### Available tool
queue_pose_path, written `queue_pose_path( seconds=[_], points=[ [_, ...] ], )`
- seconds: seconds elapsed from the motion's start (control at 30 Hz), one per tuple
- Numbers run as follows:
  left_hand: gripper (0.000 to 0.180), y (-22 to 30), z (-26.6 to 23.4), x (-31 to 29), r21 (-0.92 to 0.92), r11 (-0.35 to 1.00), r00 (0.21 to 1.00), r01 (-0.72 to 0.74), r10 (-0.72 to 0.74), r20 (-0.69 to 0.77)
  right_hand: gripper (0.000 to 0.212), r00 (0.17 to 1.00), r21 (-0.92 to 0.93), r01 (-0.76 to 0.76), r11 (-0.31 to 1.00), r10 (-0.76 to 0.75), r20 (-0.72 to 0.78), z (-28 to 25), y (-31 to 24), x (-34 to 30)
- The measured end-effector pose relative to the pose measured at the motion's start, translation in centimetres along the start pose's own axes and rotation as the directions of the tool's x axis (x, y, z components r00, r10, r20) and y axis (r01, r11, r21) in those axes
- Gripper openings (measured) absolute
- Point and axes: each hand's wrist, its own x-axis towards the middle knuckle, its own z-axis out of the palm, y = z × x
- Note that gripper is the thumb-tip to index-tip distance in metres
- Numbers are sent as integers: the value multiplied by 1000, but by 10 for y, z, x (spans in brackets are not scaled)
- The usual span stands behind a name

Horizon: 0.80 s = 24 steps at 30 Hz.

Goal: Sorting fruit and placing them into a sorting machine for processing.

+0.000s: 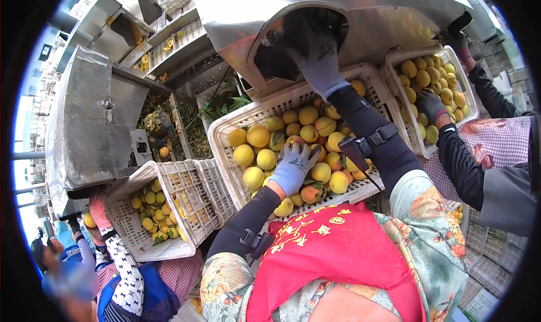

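A white plastic crate full of yellow peaches stands tilted in front of me. My left hand, in a light grey-blue glove, lies palm down on the peaches with its fingers spread; what is under the palm is hidden. My right hand, gloved too, reaches over the crate's far side into the round dark opening of a metal machine. Its fingertips fade into the shadow there, so I cannot see whether they hold anything. A few green leaves show among the fruit.
At right, a person's gloved hand rests on peaches in another white crate. At left, another person in patterned sleeves works by a tilted crate under a metal housing. Leaf litter lies between the machines.
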Motion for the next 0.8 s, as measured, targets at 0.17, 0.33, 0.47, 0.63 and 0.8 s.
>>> queue_pose_path(
  seconds=[0.17, 0.33, 0.47, 0.63, 0.8],
  points=[
    [65, -7, 18, 18, 78, 997, 1000, -15, 13, 20, 54, 606, 103, 327, 939, -292, 740, -40, -9, -93],
    [65, -12, 2, -7, -559, 801, 928, 214, -346, -140, 56, 362, 47, 401, 915, -205, 909, -17, 28, -161],
    [64, -27, -2, -22, -914, -400, 831, -73, -531, 167, 49, 403, 39, 346, 937, -186, 896, -16, 28, -158],
    [73, -35, -1, -27, -806, -523, 854, -278, -519, 42, 51, 419, -82, -346, 935, 232, 878, -43, -11, -129],
    [56, -41, 30, -26, -641, -651, 838, -407, -545, 21, 47, 414, -44, 518, 854, -206, 887, -13, 22, -165]
  ],
)
